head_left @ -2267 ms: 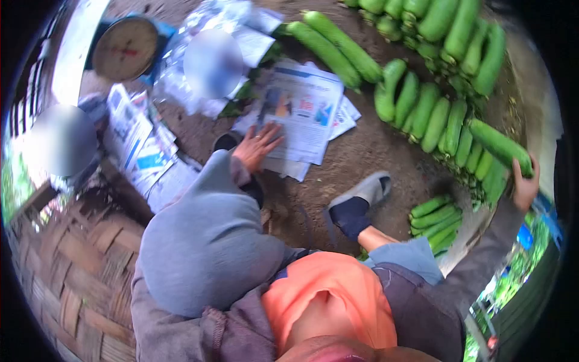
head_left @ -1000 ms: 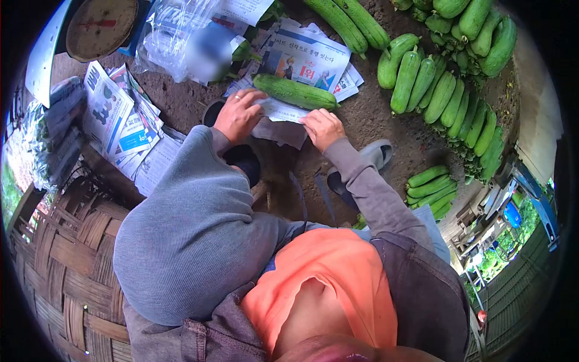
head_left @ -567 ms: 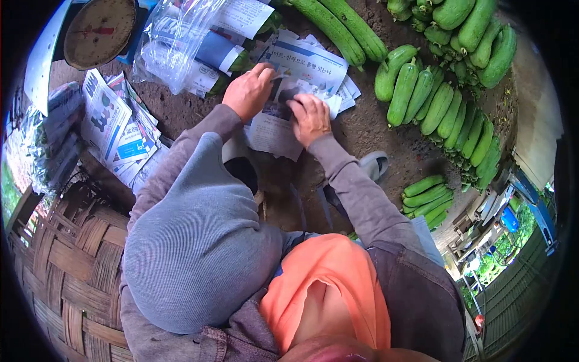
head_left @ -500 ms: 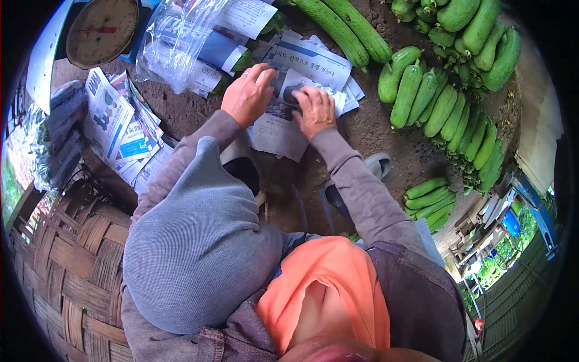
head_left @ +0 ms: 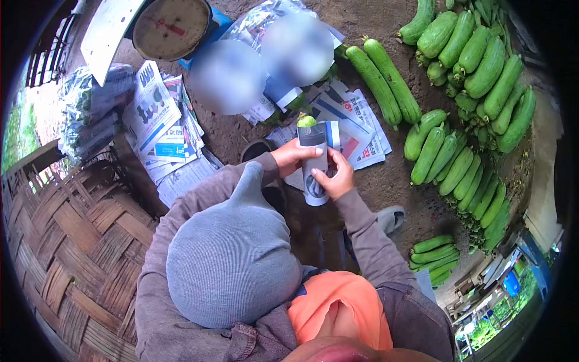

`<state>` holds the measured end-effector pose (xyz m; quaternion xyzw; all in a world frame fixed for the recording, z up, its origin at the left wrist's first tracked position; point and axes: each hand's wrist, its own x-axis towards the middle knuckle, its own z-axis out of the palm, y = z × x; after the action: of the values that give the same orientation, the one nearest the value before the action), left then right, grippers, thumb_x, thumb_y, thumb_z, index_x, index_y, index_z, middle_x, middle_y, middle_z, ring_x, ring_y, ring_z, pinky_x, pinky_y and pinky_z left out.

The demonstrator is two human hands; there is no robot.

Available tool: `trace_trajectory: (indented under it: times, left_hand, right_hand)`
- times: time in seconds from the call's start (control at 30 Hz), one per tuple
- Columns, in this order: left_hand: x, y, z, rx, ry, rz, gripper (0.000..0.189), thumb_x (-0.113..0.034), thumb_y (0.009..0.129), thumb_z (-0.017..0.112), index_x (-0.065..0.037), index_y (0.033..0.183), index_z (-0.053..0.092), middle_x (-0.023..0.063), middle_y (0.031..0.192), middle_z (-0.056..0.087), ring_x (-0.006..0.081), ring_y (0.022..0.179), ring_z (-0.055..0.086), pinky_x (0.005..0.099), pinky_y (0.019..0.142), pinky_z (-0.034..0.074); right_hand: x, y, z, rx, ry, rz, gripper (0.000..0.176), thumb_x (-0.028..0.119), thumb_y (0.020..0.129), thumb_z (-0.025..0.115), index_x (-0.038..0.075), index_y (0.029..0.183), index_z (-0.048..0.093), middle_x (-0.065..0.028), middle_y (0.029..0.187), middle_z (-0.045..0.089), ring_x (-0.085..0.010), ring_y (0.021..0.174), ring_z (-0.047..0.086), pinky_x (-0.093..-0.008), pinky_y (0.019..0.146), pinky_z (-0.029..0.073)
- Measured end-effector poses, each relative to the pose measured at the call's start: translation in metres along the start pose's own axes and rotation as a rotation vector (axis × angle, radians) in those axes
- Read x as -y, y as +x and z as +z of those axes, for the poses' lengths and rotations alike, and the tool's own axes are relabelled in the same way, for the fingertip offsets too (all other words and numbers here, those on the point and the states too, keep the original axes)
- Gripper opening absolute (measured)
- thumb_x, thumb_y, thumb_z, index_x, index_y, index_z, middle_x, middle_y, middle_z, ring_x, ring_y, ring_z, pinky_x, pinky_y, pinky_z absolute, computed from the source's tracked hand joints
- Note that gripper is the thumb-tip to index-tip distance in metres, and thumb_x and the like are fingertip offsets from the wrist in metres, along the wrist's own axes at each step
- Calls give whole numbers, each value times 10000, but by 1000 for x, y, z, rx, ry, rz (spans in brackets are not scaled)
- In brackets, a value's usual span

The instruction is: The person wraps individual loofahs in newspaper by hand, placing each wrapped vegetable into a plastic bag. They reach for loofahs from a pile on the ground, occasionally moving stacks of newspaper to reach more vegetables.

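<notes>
The left hand (head_left: 294,155) and right hand (head_left: 339,175) are both clamped around a paper-wrapped gourd (head_left: 313,160), its green end poking out at the far side. It is above the dirt ground (head_left: 295,226), at the near edge of loose newspaper sheets (head_left: 369,136). Two long gourds (head_left: 386,81) lie beyond on the right, near a curved row of gourds (head_left: 461,166). A newspaper pile (head_left: 160,120) lies left, near a round scale (head_left: 172,29).

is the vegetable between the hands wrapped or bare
Wrapped: newspaper is rolled around it, and only its green end shows, poking out at the top.
</notes>
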<state>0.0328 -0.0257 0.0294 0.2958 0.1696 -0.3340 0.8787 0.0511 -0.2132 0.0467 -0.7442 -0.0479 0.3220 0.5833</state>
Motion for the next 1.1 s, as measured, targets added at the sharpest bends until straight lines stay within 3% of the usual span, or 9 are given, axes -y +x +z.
trace_trajectory:
  times: [0.1,0.17,0.3,0.47,0.63,0.67,0.77,1.0,1.1]
  left_hand:
    - [-27,-4,19,-41,60,163,573,-245,816,719,-60,1298,470,67,1204,581,199,1122,560,370,967,445]
    - [-50,-11,30,-91,37,155,611,-232,798,729,-63,1316,453,72,1195,581,201,1099,572,380,955,456]
    - [-88,-14,50,-71,14,176,533,-243,811,709,-68,1268,501,72,1144,615,207,1041,611,390,925,482]
    - [-127,2,66,-92,23,254,500,-224,825,667,-31,1259,512,103,1172,616,228,1076,602,408,948,477]
    - [-145,7,66,-105,-124,376,434,-176,803,677,-49,1190,525,95,1079,617,204,972,606,376,894,490]
    - [-142,9,61,-159,-9,410,382,-164,797,686,-51,1131,539,77,1020,622,185,904,606,357,836,495]
    - [-137,8,74,-384,359,548,266,-155,781,720,-54,980,575,10,841,632,113,699,594,290,656,485]
    - [-182,30,40,-615,1376,924,718,-501,846,635,16,1311,456,233,1166,579,340,1096,572,423,942,437]
    - [-221,43,16,-827,2067,563,713,-502,828,631,-13,1318,457,210,1232,527,344,1182,493,436,976,416]
  right_hand:
    - [41,-5,-2,-269,-584,-374,756,307,681,811,5,1298,497,-185,1266,503,-315,1195,484,-414,1012,393]
    - [48,8,-10,-401,-434,-446,803,334,720,801,-2,1349,432,-192,1325,439,-319,1223,457,-411,1027,379]
    - [70,21,-24,46,415,11,817,351,769,785,-15,1379,382,-175,1259,512,-274,1180,511,-380,996,408]
    - [128,33,-11,-219,-362,-468,853,345,743,780,-5,1402,367,-239,1195,523,-371,1069,560,-415,906,458]
    - [125,52,-9,200,649,16,833,335,802,742,6,1431,305,-123,1235,531,-218,1129,527,-353,967,430]
    - [123,52,-10,265,773,115,843,322,797,752,8,1434,297,-112,1240,530,-201,1138,519,-343,975,423]
    - [114,48,0,103,171,-190,867,251,750,800,13,1419,302,-128,1233,533,-196,1151,515,-329,979,413]
    - [120,86,-49,-187,-207,-170,677,184,691,832,14,1236,469,-113,1062,632,-189,969,612,-343,859,487]
    - [144,119,-83,-248,-833,-98,735,355,677,818,11,1239,492,-212,1062,650,-319,953,655,-382,832,509]
